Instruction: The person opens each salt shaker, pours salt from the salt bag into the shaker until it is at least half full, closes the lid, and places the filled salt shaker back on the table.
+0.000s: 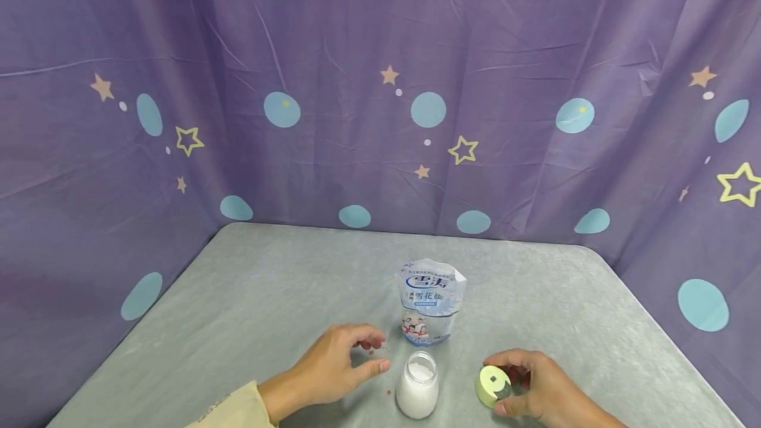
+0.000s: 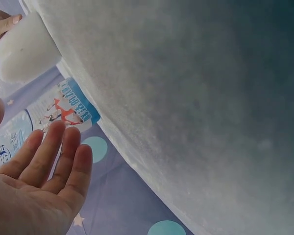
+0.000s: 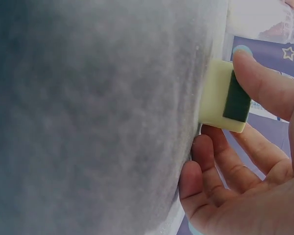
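A glass jar [image 1: 417, 385] without a lid stands on the table, nearly full of white salt. To its left my left hand [image 1: 335, 362] hovers with thumb and fingers parted, holding nothing. In the left wrist view its loosely bent fingers [image 2: 51, 152] overlap the salt bag behind. On the jar's right, my right hand [image 1: 543, 385] grips a pale yellow-green lid [image 1: 493, 386] between thumb and fingers. The right wrist view shows the dark green patch on the lid [image 3: 223, 98], which sits at the table surface.
Just behind the jar an opened blue-and-white salt bag [image 1: 431, 306] stands upright. The grey-covered table [image 1: 285, 283] reaches back to a purple curtain [image 1: 357, 117] with stars and blue dots. Small reddish specks dot the cloth by the jar.
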Tool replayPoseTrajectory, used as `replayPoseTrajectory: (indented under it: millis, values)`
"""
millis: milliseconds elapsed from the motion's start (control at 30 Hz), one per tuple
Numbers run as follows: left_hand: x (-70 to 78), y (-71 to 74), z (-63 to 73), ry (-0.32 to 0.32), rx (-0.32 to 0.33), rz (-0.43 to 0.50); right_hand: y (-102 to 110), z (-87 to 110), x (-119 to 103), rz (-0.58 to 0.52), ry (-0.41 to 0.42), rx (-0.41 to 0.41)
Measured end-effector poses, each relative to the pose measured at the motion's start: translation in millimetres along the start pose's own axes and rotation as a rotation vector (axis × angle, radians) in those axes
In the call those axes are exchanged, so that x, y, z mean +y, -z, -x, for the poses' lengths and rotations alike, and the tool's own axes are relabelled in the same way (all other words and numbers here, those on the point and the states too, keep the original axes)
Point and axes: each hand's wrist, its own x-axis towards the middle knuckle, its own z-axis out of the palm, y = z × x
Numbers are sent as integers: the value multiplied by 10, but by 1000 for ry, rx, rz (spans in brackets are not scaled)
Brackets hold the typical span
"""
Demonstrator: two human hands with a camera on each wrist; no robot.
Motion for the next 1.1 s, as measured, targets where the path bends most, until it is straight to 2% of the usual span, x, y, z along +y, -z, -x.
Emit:
replayPoseTrajectory:
  millis: [333, 767, 1100]
  values:
    - [33, -3, 23, 39, -40, 50, 8, 14, -16, 24, 4, 39]
    - [101, -31, 101, -47, -44, 95, 7, 17, -43, 58, 156, 115]
    - [135, -111, 119, -39, -50, 130, -6, 11, -128, 18, 199, 130]
